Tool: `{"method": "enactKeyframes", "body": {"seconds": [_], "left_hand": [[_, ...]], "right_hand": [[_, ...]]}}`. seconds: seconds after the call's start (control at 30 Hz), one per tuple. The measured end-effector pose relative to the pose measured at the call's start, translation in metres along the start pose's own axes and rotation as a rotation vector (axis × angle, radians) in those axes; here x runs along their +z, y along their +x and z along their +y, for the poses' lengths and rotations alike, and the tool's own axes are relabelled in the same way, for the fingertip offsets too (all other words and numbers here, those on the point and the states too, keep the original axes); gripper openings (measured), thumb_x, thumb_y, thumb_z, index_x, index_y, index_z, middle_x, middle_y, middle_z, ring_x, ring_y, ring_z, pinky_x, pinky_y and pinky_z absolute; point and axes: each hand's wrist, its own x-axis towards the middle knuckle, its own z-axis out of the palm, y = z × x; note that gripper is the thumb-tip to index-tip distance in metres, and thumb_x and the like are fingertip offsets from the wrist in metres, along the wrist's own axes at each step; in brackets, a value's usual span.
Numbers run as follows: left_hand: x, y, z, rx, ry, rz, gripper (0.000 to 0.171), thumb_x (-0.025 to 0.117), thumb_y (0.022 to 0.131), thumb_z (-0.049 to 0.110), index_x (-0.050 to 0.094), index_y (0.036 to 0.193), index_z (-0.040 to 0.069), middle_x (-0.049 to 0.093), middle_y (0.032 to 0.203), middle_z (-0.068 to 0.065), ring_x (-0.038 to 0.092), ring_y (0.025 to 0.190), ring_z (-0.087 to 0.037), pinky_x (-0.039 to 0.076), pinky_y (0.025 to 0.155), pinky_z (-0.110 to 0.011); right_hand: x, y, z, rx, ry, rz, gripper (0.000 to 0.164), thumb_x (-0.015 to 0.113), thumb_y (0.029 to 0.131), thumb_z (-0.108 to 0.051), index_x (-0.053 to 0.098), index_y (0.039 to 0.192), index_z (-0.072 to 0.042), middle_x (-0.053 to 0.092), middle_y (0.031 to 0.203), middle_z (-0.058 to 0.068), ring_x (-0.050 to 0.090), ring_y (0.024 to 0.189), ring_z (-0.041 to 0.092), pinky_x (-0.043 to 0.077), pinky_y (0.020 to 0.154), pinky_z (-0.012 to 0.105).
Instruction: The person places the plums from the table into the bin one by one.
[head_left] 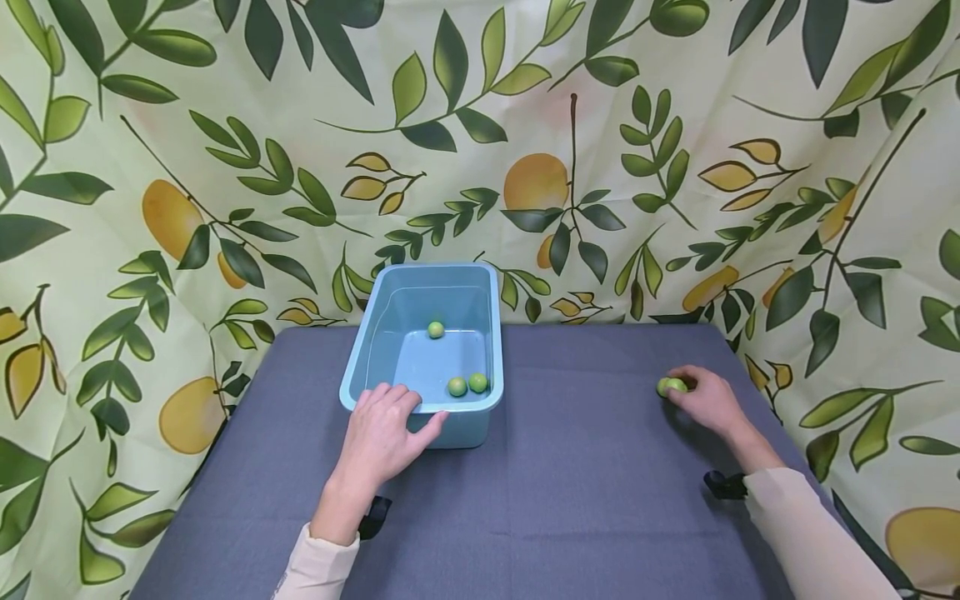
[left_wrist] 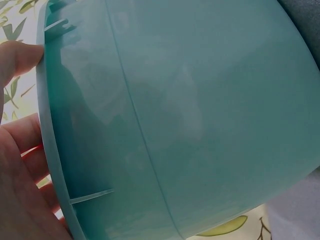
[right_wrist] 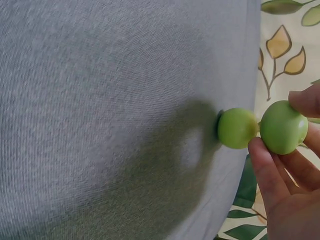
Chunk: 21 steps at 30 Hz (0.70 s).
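Note:
My right hand (head_left: 705, 402) is over the right side of the table. Between its thumb and fingertips it pinches a small green lime (right_wrist: 283, 127), smooth and shiny. Right beside that one, a second lime (right_wrist: 236, 128) sits on the cloth, overlapping the fingertips' edge in the right wrist view. My left hand (head_left: 382, 433) rests on the near rim of a light blue plastic bin (head_left: 497, 333), its fingers laid over the edge and the thumb spread to the right. In the left wrist view the thumb tip (left_wrist: 32, 55) touches the rim, above the bin's outer wall (left_wrist: 200, 100).
Inside the bin lie three limes: one toward the back (head_left: 436, 330) and a pair near the front right corner (head_left: 477, 382). A grey-blue cloth (head_left: 585, 467) covers the table. Behind and along the sides hangs a leaf-and-fruit printed curtain (head_left: 480, 192).

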Motion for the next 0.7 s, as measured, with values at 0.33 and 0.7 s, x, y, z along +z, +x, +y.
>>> {"method": "enactKeyframes", "body": {"seconds": [0.33, 0.7], "left_hand": [[0.0, 0.0, 0.001, -0.004, 0.003, -0.002, 0.038, 0.078, 0.081, 0.043, 0.069, 0.08, 0.007, 0.063, 0.075, -0.002, 0.052, 0.07, -0.024, 0.039, 0.064, -0.036], [0.0, 0.001, 0.001, -0.001, 0.003, 0.004, 0.036, 0.076, 0.083, 0.043, 0.069, 0.079, 0.007, 0.061, 0.074, -0.001, 0.052, 0.069, -0.024, 0.04, 0.065, -0.037]], "right_hand": [[0.0, 0.001, -0.013, -0.005, 0.05, -0.019, 0.04, 0.066, 0.098, -0.026, 0.065, 0.125, 0.004, 0.066, 0.119, 0.026, 0.061, 0.108, 0.041, 0.045, 0.082, 0.044], [-0.001, 0.002, -0.034, -0.052, 0.108, -0.035, 0.038, 0.068, 0.097, -0.027, 0.067, 0.123, 0.0, 0.068, 0.116, 0.021, 0.062, 0.105, 0.034, 0.049, 0.077, 0.034]]}}
